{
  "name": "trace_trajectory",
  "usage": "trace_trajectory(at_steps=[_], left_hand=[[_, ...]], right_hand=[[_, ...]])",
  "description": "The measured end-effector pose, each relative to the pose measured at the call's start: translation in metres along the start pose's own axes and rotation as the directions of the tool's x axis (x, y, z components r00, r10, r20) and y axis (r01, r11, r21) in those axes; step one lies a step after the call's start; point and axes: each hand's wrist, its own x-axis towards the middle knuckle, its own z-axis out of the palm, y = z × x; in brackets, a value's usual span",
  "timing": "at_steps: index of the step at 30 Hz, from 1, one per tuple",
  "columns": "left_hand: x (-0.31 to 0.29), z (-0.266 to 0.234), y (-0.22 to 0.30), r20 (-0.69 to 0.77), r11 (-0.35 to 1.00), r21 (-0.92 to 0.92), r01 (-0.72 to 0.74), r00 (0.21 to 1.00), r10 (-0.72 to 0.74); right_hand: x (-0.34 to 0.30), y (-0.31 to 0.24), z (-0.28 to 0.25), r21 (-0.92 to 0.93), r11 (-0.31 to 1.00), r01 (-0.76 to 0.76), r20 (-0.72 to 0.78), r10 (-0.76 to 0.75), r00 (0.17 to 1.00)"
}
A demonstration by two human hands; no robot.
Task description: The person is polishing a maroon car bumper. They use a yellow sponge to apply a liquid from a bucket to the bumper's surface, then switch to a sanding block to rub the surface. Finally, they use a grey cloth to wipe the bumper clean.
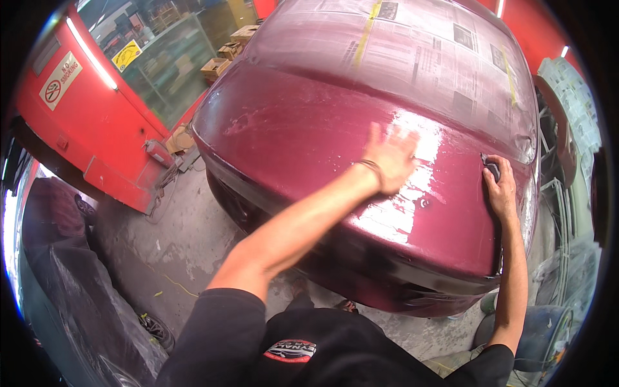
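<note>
A maroon car's wet trunk lid (pixel 296 148) fills the middle of the view, with water beads and a bright light reflection on it. My left hand (pixel 394 158) lies over the lid near that reflection, fingers spread and slightly blurred, with nothing visible in it. At the lid's right edge, my right hand (pixel 503 190) is curled around a small dark pad (pixel 492 169). The fingers partly hide the pad, so its exact kind cannot be made out. Behind the lid, the rear window (pixel 412 48) is covered with printed paper and yellow tape.
Red walls (pixel 122 142) and a fire extinguisher (pixel 158 152) stand at the left. Cardboard boxes (pixel 216 66) are stacked beyond the car. A plastic-covered vehicle (pixel 84 290) is at the lower left. A blue drum (pixel 545 335) and wrapped parts (pixel 570 97) line the right side.
</note>
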Motion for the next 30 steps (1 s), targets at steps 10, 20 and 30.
trace_trajectory(at_steps=[10,20,30], left_hand=[[-0.025,-0.066,-0.259,-0.022,0.794,0.061,0.605,0.796,-0.605],[0.011,-0.013,0.015,0.105,0.978,-0.141,-0.151,0.981,0.166],[-0.081,-0.070,-0.327,-0.050,0.718,-0.011,0.696,0.716,-0.696]], right_hand=[[0.003,-0.020,0.009,0.051,0.998,0.023,-0.037,-0.021,0.999],[-0.004,-0.004,0.003,-0.012,1.000,-0.013,-0.009,0.013,1.000],[0.007,0.007,0.014,-0.042,0.998,0.055,-0.018,-0.055,0.998]])
